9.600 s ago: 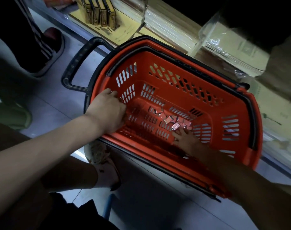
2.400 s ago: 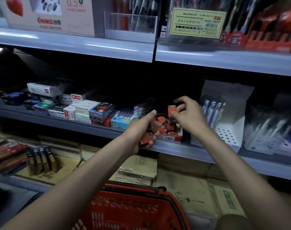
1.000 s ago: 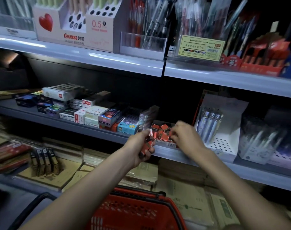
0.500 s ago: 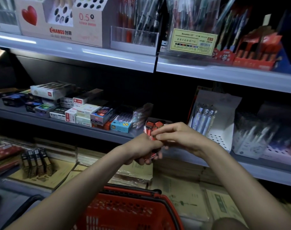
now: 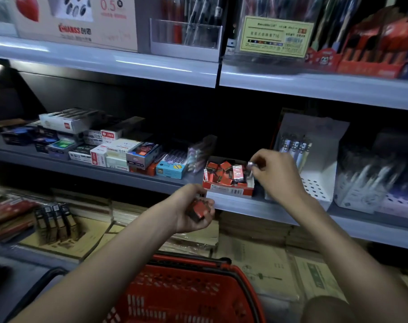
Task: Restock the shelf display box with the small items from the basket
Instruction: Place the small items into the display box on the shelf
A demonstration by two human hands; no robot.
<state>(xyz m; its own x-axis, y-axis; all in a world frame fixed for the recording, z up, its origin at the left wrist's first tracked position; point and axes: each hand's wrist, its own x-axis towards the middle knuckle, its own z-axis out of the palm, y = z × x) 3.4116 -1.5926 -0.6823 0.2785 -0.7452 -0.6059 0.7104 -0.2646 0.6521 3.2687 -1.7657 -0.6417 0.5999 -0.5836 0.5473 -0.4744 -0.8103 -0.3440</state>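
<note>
So half a second back the two hands were bunched together in front of the shelf, the right picking off the left's stash; now they've split. The right hand has gone up over the right end of the red-and-white cardboard display box on the grey metal shelf; its grip is pinched on one small shiny-wrapped packet between thumb and fingertips, just above the packets already heaped inside; too blurry to say if it's touching them. The left hand hangs lower, just under the shelf edge, grip curled round a little stack of the same small red packets. So I'd guess one more is about to go in, with a handful left to feed across. The red plastic shopping basket sits down below; can't see from here whether anything's left in it.
</note>
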